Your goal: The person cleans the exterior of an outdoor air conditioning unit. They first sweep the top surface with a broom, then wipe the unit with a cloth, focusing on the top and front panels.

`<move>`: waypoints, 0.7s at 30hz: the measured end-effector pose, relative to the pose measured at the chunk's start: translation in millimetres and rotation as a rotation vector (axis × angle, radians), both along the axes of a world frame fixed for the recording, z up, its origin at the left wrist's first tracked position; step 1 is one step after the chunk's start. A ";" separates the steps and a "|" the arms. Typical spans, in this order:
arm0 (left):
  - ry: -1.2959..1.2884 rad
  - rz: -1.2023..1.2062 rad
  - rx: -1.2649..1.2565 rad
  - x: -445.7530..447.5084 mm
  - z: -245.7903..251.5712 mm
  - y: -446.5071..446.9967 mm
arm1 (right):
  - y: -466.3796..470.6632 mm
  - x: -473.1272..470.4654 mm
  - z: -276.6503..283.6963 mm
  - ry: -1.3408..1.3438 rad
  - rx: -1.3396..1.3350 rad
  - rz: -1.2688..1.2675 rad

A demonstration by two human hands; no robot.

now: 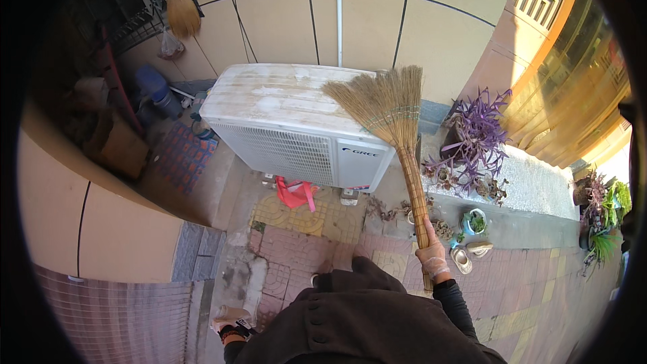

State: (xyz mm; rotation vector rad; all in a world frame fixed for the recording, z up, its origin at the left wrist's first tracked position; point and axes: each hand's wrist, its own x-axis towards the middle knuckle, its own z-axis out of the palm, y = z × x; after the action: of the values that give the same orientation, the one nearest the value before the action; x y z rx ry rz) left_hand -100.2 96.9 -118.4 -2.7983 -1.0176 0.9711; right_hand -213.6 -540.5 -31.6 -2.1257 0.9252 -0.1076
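Observation:
My right hand [432, 255], in a thin clear glove, is closed round the handle of a straw broom [412, 172]. The broom's fanned bristles spread over the right end of the stained top of a white Gree air conditioner outdoor unit [283, 93]. Low at the left, my left hand [232, 316], also in a clear glove, is beside my dark coat; its fingers are too unclear to tell their state. Under the unit's front lies a pink-red bag [294, 193].
A purple-leaved potted plant [477, 134] stands on a ledge at the right. Below it are a small pot with greenery [474, 222] and a pair of light shoes [461, 260]. Another broom [182, 12] hangs at upper left, above a blue container [151, 82]. A tiled wall [278, 25] rises behind the unit.

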 end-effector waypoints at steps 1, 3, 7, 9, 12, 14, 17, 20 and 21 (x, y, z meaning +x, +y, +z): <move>0.027 -0.021 0.007 -3.8 9.8 -6.8 | 2.4 -7.3 -7.6 0.053 0.015 -0.043; 0.095 -0.063 -0.001 -7.5 27.9 -23.4 | -3.3 -16.5 -19.1 0.070 0.006 -0.084; 0.173 -0.037 0.032 -12.6 40.7 -35.8 | -39.4 -4.5 -20.6 0.019 -0.058 -0.237; 0.083 -0.012 0.062 -14.9 31.7 -31.3 | -64.7 12.3 -10.9 -0.001 0.083 -0.306; -0.088 0.042 0.114 -19.3 11.3 -17.4 | -85.5 38.9 -3.0 -0.054 0.052 -0.352; -0.191 0.070 0.145 -20.8 2.9 -10.0 | -91.1 49.7 -1.9 -0.148 0.034 -0.348; -0.255 0.100 0.171 -24.0 5.6 -7.8 | -81.1 53.0 -4.0 -0.226 0.165 -0.360; -0.082 0.042 0.111 -20.3 15.9 -17.0 | -58.7 37.1 1.4 -0.144 0.234 -0.224; 0.068 -0.038 0.081 -16.6 18.8 -20.2 | -47.1 26.7 5.0 -0.054 0.195 -0.172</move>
State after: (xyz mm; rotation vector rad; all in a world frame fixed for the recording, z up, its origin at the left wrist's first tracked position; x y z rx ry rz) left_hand -116.8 76.6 -99.6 -2.6902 -0.9688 0.9900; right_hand -186.9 -587.7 -26.7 -1.8548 1.0419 -0.1543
